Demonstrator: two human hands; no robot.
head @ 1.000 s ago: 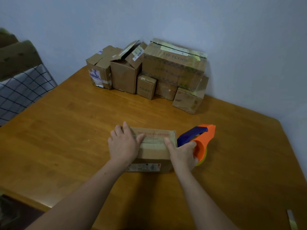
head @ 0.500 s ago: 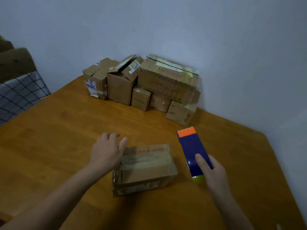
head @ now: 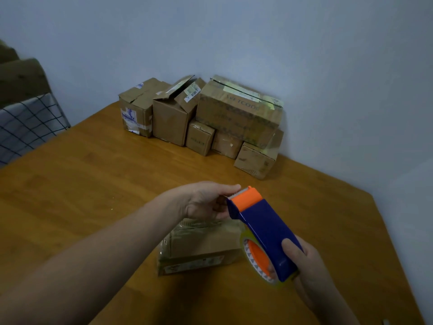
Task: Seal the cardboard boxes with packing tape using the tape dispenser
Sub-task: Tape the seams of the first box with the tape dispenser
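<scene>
Dispenser [head: 264,228]: blue body, orange toothed head, orange-cored roll, held above box [head: 203,245] at its 3 o'clock. Right hand [head: 307,261] wrapped round handle end. Left hand [head: 206,200] curled at head, 10 o'clock end; hold unclear.

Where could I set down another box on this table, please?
The table is bare on its left, between the checked cloth and the near box, and right of the tape dispenser. Crowded: the far corner with stacked boxes, and the near middle, where left hand and right hand grip the dispenser.
</scene>
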